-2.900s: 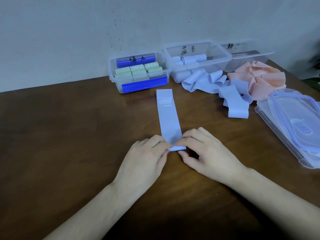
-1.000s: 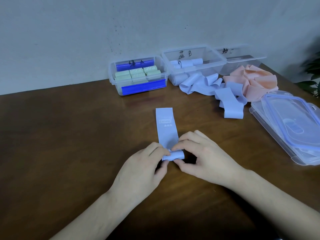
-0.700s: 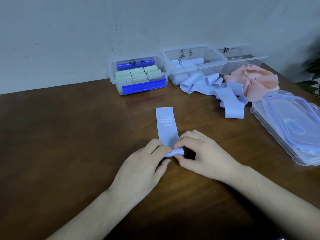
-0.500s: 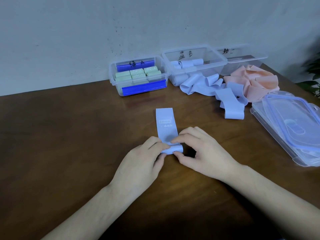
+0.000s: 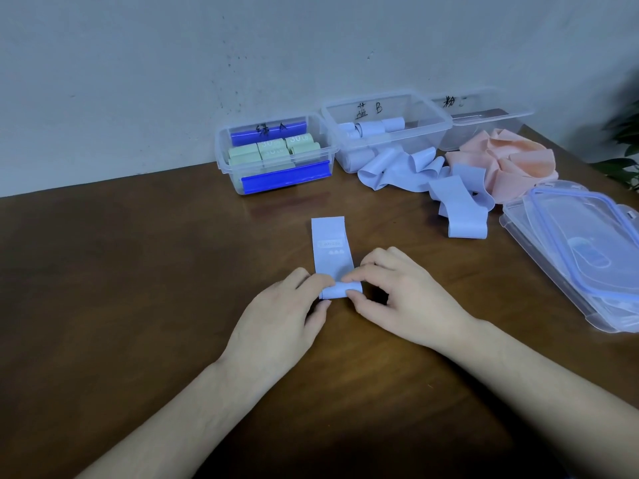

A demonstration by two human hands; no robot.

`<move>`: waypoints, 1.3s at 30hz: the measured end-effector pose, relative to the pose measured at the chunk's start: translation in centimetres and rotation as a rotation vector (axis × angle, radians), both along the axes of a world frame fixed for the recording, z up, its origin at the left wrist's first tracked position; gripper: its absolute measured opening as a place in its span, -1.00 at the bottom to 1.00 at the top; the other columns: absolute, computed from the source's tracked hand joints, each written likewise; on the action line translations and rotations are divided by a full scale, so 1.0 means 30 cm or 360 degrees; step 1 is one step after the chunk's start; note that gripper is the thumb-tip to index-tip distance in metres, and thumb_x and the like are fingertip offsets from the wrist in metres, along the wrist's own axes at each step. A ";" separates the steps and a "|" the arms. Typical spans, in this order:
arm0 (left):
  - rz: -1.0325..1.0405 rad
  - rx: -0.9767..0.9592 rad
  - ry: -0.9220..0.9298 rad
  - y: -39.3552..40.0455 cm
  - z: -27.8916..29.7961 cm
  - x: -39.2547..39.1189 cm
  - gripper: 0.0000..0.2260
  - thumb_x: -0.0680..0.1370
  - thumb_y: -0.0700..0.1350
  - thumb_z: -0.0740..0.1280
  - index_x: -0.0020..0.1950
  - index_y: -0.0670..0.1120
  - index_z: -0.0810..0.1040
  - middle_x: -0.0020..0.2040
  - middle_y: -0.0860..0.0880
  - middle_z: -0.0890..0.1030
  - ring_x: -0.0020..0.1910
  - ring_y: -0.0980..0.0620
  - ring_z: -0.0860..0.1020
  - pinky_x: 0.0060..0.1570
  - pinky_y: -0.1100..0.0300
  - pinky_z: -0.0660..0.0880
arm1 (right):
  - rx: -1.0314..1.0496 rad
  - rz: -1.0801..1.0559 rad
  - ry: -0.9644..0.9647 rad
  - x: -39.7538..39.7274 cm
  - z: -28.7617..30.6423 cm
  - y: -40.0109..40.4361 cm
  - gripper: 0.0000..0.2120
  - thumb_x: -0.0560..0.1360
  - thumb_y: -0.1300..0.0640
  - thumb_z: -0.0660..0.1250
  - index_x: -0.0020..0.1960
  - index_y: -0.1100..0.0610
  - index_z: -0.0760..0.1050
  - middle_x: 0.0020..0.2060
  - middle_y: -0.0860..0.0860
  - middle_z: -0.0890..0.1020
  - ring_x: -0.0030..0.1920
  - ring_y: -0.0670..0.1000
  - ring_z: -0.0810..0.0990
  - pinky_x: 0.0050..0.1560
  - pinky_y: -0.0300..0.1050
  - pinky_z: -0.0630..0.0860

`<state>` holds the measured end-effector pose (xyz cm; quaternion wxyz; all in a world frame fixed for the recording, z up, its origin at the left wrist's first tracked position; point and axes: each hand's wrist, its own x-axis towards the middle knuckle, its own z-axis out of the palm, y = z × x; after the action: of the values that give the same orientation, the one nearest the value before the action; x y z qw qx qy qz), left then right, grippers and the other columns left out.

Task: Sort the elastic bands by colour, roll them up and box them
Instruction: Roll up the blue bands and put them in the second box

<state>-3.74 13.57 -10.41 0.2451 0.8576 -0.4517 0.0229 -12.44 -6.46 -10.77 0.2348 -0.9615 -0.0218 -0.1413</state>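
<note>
Rolling this blue band (image 5: 332, 252) could go slack on me if my two hands turn unevenly: rubber like this wants to spring open, and one side creeping ahead would leave a cone instead of a tidy cylinder. I judge the roll (image 5: 340, 291) is only partly wound, since a flat tail still stretches away from it toward the box of green rolls (image 5: 275, 155). Letting go too soon would undo it.

My left hand (image 5: 281, 321) pinches the roll's left end, thumb below and forefinger curled over the top. My right hand (image 5: 403, 299) does likewise at the right end, its fingers (image 5: 359, 276) bent close over the roll and touching it, so both grips are narrow and closed on the band.

Beyond the roll and to its right, loose blue bands (image 5: 411, 176) lie on the surface (image 5: 138, 271) in front of the blue box (image 5: 383, 131), with a pink heap (image 5: 511, 160) past those.
</note>
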 end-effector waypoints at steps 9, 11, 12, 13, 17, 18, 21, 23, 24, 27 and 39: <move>0.0027 -0.0001 0.0173 -0.020 0.005 0.013 -0.76 0.58 -0.05 0.36 0.25 0.04 0.53 -0.17 0.20 0.38 -0.31 0.21 0.41 -0.29 0.47 0.29 | 0.0058 0.0001 0.0138 -0.003 0.008 0.022 -0.69 0.52 -0.03 0.39 0.25 -0.11 0.51 -0.12 -0.19 0.53 -0.06 -0.14 0.44 -0.02 -0.19 0.49; 0.0032 -0.0001 0.0215 -0.024 0.012 0.013 -0.78 0.61 -0.03 0.32 0.25 0.04 0.54 -0.18 0.24 0.36 -0.27 0.24 0.43 -0.24 0.48 0.32 | 0.0055 0.0014 0.0124 -0.001 0.016 0.021 -0.75 0.53 0.00 0.39 0.21 -0.09 0.55 -0.16 -0.19 0.52 -0.09 -0.12 0.45 -0.04 -0.18 0.49; 0.0029 0.0003 0.0230 -0.025 0.016 0.013 -0.79 0.62 -0.02 0.31 0.25 0.05 0.54 -0.17 0.24 0.37 -0.25 0.25 0.44 -0.22 0.49 0.32 | 0.0039 0.0022 0.0117 -0.001 0.022 0.020 -0.77 0.53 0.01 0.39 0.19 -0.08 0.57 -0.18 -0.19 0.52 -0.10 -0.12 0.46 -0.06 -0.18 0.49; 0.0022 0.0012 0.0243 -0.022 0.021 0.011 -0.79 0.62 -0.02 0.30 0.25 0.06 0.55 -0.16 0.24 0.38 -0.23 0.25 0.44 -0.21 0.50 0.32 | 0.0024 0.0031 0.0111 -0.004 0.027 0.021 -0.78 0.53 0.01 0.40 0.17 -0.08 0.58 -0.20 -0.19 0.52 -0.12 -0.11 0.46 -0.08 -0.18 0.49; -0.0065 0.0078 0.0265 0.005 0.043 -0.018 -0.79 0.63 -0.01 0.27 0.25 0.10 0.55 -0.20 0.25 0.36 -0.21 0.25 0.44 -0.19 0.46 0.33 | -0.0001 0.0098 0.0209 -0.046 0.044 0.021 -0.76 0.51 -0.05 0.36 0.18 -0.10 0.59 -0.23 -0.22 0.50 -0.11 -0.13 0.47 -0.09 -0.27 0.45; -0.0090 0.0107 0.0270 0.010 0.047 -0.030 -0.79 0.63 0.00 0.26 0.26 0.11 0.54 -0.20 0.25 0.35 -0.22 0.24 0.44 -0.20 0.45 0.34 | -0.0005 0.0109 0.0255 -0.060 0.045 0.020 -0.74 0.51 -0.08 0.35 0.19 -0.11 0.59 -0.23 -0.24 0.50 -0.10 -0.15 0.47 -0.09 -0.32 0.42; -0.0124 0.0164 0.0253 0.012 0.055 -0.047 -0.75 0.65 0.01 0.23 0.31 0.11 0.51 -0.15 0.20 0.35 -0.22 0.16 0.44 -0.26 0.42 0.33 | -0.0066 0.0109 0.0283 -0.093 0.048 0.027 -0.72 0.52 -0.12 0.32 0.21 -0.13 0.57 -0.22 -0.28 0.46 -0.10 -0.16 0.45 -0.09 -0.37 0.36; -0.0119 0.0205 0.0215 0.007 0.061 -0.039 -0.73 0.66 0.03 0.19 0.35 0.10 0.49 -0.07 0.17 0.38 -0.16 0.11 0.46 -0.23 0.38 0.37 | -0.0134 0.0093 0.0169 -0.104 0.053 0.034 -0.69 0.52 -0.13 0.30 0.23 -0.11 0.57 -0.10 -0.28 0.49 -0.09 -0.14 0.43 -0.08 -0.36 0.37; -0.0119 0.0223 0.0194 0.003 0.065 -0.032 -0.72 0.67 0.03 0.17 0.36 0.10 0.48 -0.04 0.15 0.41 -0.13 0.10 0.48 -0.19 0.33 0.41 | -0.0144 0.0084 0.0117 -0.107 0.054 0.039 -0.68 0.51 -0.13 0.30 0.23 -0.09 0.56 -0.03 -0.26 0.49 -0.08 -0.12 0.43 -0.06 -0.34 0.40; -0.0120 0.0261 0.0174 -0.008 0.070 -0.018 -0.70 0.68 0.05 0.13 0.38 0.11 0.46 -0.02 0.14 0.44 -0.08 0.11 0.50 -0.11 0.27 0.45 | -0.0122 0.0075 0.0053 -0.101 0.043 0.049 -0.71 0.51 -0.10 0.33 0.18 -0.06 0.56 0.01 -0.20 0.50 -0.08 -0.08 0.45 -0.04 -0.22 0.48; -0.0154 0.0078 0.0148 -0.010 0.029 0.010 -0.80 0.58 -0.04 0.35 0.20 0.05 0.55 0.09 0.21 0.42 -0.30 0.11 0.48 -0.30 0.34 0.44 | 0.0004 -0.0085 -0.0003 -0.073 0.019 0.043 -0.69 0.50 -0.11 0.29 0.16 -0.02 0.61 -0.02 -0.20 0.56 -0.08 -0.11 0.46 -0.04 -0.17 0.52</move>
<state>-3.45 13.26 -9.55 0.2457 0.8406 -0.4811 -0.0400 -14.63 -5.17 -10.21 0.2322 -0.9612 0.0039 -0.1486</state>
